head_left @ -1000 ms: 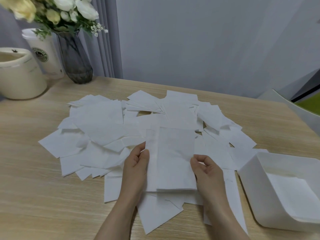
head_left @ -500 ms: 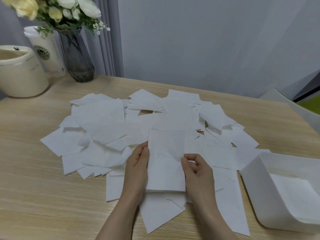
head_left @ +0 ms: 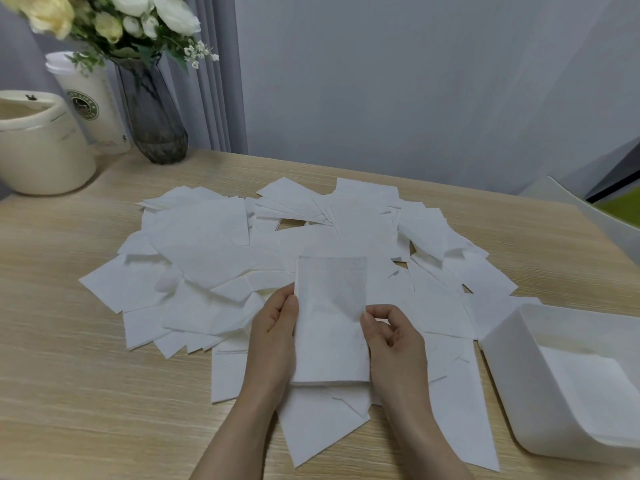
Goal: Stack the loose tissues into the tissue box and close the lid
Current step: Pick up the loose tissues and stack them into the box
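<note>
A: Both hands in near centre. Left hand (head_left: pixel 273 327) grips the left edge of a folded tissue (head_left: pixel 330 320), thumb on top. Right hand (head_left: pixel 393 336) pinches the right edge w/ thumb and curled fingers.

B: Tissue flat or up?

A: Looks held just above the pile (head_left: pixel 214 258), long side running near to far. Can't tell if its near end touches the sheets below.

B: Pile?

A: Loose white sheets spread across the table (head_left: pixel 69 393), mid-scene, overlapping at all angles. Some lie under the wrists.

B: Box?

A: White box (head_left: pixel 512 386) at near right, open top, touching the pile's right edge. A few tissues (head_left: pixel 588 386) lie flat inside. Can't see a lid.

B: Far left?

A: Dark glass vase (head_left: pixel 152 123) w/ white and yellow flowers, paper cup (head_left: pixel 93 109) just left of it, cream pot (head_left: pixel 38 143) further left. White chair (head_left: pixel 585 216) at far right, beside the table edge.
</note>
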The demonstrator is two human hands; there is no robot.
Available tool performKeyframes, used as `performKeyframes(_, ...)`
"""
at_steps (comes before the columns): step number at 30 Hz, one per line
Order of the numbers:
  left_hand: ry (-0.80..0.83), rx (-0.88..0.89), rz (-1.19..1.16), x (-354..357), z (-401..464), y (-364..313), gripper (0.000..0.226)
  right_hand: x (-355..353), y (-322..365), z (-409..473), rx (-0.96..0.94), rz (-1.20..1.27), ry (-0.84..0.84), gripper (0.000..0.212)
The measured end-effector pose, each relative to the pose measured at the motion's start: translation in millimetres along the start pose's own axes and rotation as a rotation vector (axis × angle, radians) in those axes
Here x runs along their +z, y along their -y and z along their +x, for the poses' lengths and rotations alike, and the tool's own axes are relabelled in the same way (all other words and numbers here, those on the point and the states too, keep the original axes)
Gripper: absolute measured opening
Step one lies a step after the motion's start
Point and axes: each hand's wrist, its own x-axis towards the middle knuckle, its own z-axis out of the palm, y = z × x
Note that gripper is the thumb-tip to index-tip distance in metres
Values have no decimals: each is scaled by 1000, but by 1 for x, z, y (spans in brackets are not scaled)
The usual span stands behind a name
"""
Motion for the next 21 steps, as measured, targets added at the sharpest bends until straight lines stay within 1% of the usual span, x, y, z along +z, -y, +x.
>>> performKeyframes(7, 28, 20, -36, 1, -3, -4, 28, -1, -2, 0, 5, -5, 12, 14)
performKeyframes(11, 76, 7, -66, 1, -5, -5, 17, -1, -1, -1, -5, -4, 6, 14)
performKeyframes(17, 61, 20, -11, 2, -6, -3, 27, -3, -2, -5, -35, 6, -18, 9)
performKeyframes(18, 56, 29, -11, 3, -6, -4, 28, -3, -1, -5, -55, -2, -33, 11)
performKeyframes(21, 51, 53, -15, 8, -8, -7, 29, -5, -1, -7, -114, -71, -45, 31)
